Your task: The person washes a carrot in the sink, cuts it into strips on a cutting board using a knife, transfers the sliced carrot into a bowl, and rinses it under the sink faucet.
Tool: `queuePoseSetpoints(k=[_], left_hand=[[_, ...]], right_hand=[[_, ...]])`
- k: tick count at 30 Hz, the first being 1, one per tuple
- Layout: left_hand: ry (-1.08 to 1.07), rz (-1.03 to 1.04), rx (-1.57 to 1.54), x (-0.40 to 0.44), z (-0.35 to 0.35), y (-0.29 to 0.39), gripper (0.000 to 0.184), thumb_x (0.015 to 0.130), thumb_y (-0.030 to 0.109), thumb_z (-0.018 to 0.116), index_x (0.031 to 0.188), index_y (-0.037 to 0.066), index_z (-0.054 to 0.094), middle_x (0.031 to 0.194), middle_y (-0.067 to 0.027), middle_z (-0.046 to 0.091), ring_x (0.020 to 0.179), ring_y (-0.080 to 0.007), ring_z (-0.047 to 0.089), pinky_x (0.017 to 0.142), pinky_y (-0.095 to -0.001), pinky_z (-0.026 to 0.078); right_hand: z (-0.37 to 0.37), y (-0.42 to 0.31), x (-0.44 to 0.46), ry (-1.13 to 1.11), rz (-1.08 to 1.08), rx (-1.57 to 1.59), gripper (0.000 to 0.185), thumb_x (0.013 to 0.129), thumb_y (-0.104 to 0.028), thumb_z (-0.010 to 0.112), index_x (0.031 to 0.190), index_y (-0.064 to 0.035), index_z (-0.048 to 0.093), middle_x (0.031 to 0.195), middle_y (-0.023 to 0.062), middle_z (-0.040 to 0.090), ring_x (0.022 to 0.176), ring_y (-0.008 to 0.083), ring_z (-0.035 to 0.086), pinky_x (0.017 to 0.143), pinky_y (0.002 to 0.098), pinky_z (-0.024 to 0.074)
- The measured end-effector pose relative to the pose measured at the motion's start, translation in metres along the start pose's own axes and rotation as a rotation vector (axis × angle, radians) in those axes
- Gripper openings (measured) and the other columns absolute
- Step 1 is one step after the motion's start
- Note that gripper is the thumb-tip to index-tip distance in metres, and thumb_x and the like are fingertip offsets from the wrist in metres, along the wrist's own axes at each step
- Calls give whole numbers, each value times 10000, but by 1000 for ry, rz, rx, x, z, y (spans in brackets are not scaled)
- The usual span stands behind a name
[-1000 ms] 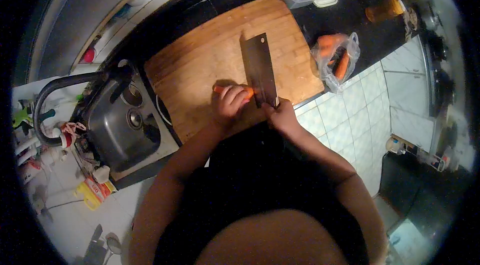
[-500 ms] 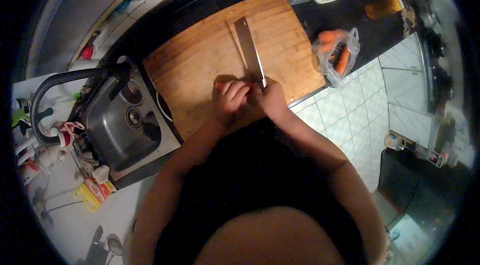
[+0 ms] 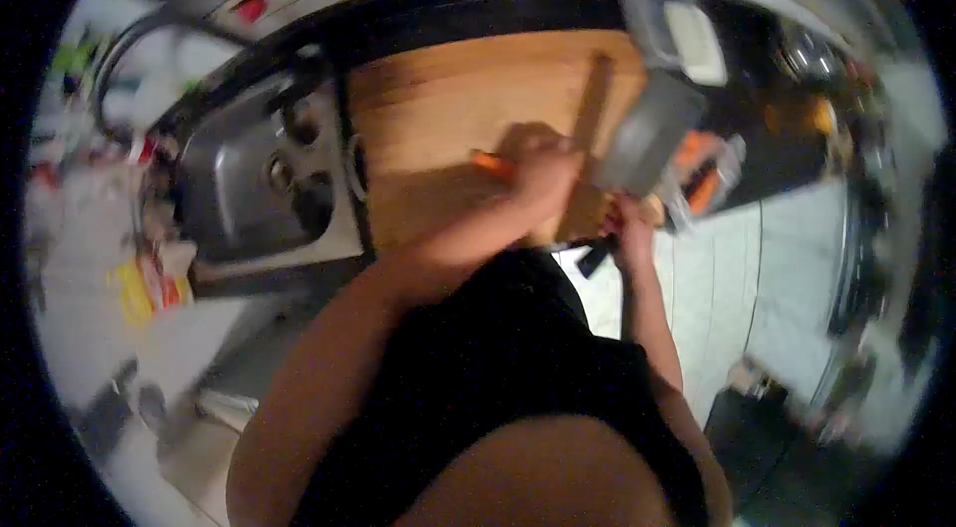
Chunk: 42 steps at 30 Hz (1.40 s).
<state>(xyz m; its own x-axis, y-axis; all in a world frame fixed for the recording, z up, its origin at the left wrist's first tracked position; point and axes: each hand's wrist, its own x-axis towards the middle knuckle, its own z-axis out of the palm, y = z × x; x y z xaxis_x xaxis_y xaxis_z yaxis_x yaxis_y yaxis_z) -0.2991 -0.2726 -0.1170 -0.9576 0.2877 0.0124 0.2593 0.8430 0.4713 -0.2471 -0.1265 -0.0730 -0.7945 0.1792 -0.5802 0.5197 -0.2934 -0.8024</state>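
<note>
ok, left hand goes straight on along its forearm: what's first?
Probably the cleaver, held by the right hand. Depth is unclear: it looks raised off the board, so the left hand might pass under.

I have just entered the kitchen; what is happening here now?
A person is at a wooden cutting board. The left hand is at a carrot on it, though blur hides the exact grip. The right hand holds a cleaver, its broad blade overlapping the board's right edge in view, near a plastic bag with carrots inside.
</note>
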Motion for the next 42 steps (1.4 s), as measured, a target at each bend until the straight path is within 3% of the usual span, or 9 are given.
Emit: queuePoseSetpoints(k=[3, 4, 10, 16, 22, 26, 31, 36, 42], left_hand=[[-182, -35, 162, 15, 21, 2, 149, 698, 109, 506, 779, 41, 612, 826, -151, 594, 756, -261, 565, 662, -379, 464], [-141, -382, -632, 19, 37, 13, 145, 666, 79, 512, 730, 40, 636, 775, -135, 597, 690, -279, 574, 604, -411, 476], [26, 70, -273, -57, -37, -11, 224, 721, 180, 515, 914, 114, 608, 980, -121, 568, 886, -282, 550, 821, -408, 418], [918, -741, -485, -287, -56, -103, 233, 667, 69, 613, 899, 92, 593, 866, -89, 607, 763, -266, 573, 685, -371, 448], [891, -1442, -207, -442, -95, -203, 141, 728, 101, 574, 859, 56, 602, 811, -116, 614, 750, -241, 593, 632, -347, 466], [1665, -1129, -450, -432, -88, -253, 132, 767, 111, 560, 865, 24, 580, 797, -167, 575, 754, -311, 564, 655, -388, 454], [705, -575, 271, -291, -112, -192, 338, 794, 202, 563, 1087, 59, 474, 991, -102, 540, 838, -264, 548, 712, -382, 438], [263, 229, -290, -133, -24, -97, 268, 789, 170, 499, 1037, 94, 566, 1050, -97, 536, 983, -243, 503, 805, -341, 425], [417, 518, 61, -70, -6, -78, 220, 761, 201, 529, 951, 134, 617, 1005, -17, 564, 940, -160, 504, 742, -320, 442]], right_hand=[[-28, 6, 19, 24, -104, -118, 222, 778, -301, 599, 771, -101, 502, 650, 6, 456, 544, 117, 458, 487, 267, 414], [-32, -1, 19, 37, -197, -238, 220, 780, -293, 593, 758, -92, 505, 650, 12, 452, 520, 116, 446, 475, 274, 422], [4, -34, 5, -119, -254, -120, 209, 839, -133, 531, 679, -108, 400, 526, -22, 352, 410, 77, 314, 376, 239, 301], [33, -22, 18, -360, -183, -283, 191, 837, -149, 537, 710, -97, 403, 535, -13, 379, 440, 81, 362, 402, 234, 323], [45, -9, 27, -407, -277, -662, 222, 810, -205, 566, 640, -100, 467, 537, -34, 373, 425, 75, 338, 402, 220, 291], [44, -6, 19, -379, -408, -608, 191, 822, -153, 556, 669, -80, 468, 521, -24, 411, 418, 65, 374, 383, 216, 312], [23, -8, 1, -293, -449, -754, 175, 825, -140, 549, 676, -76, 482, 521, -30, 435, 417, 58, 388, 383, 222, 314], [16, -16, -16, -314, -466, -1105, 94, 789, -99, 525, 790, -11, 559, 537, 65, 499, 453, 135, 465, 431, 286, 371], [34, -33, -27, -403, -463, -1405, 228, 741, -149, 544, 942, -52, 586, 709, 193, 586, 654, 336, 572, 582, 411, 456]])
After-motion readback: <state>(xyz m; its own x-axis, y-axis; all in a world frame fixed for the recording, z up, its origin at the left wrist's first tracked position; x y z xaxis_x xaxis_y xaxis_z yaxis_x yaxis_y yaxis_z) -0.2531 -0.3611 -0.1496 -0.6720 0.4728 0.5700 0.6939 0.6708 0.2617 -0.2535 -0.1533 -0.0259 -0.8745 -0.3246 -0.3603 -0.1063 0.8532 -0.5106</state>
